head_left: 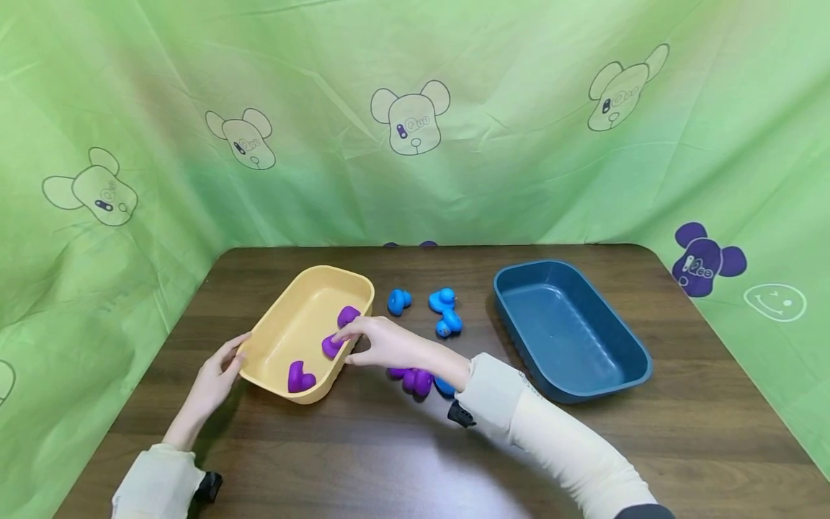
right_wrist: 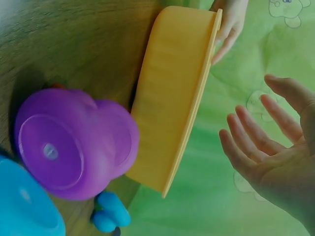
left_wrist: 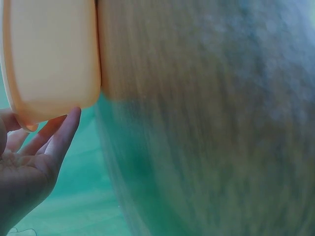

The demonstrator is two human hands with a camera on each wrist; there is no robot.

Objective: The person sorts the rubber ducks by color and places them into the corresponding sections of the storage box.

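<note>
A yellow plastic basin [head_left: 279,317] sits at the left of the table, with purple rubber ducks [head_left: 301,378] inside it. At its near left corner my left hand [head_left: 214,378] grips the rim, fingers against the outer wall in the left wrist view. My right hand [head_left: 389,344] is over the basin's right rim, by a purple duck [head_left: 332,347]. In the right wrist view, the right hand's fingers are spread, with nothing held. Under the right forearm lie more purple ducks [head_left: 420,383] and a partly hidden blue duck [head_left: 444,388].
A dark blue basin [head_left: 558,331] stands on the right side of the wooden table [head_left: 363,447]. Several blue rubber ducks [head_left: 449,323] lie between the two basins. A green printed curtain [head_left: 311,194] hangs behind the table and along its sides.
</note>
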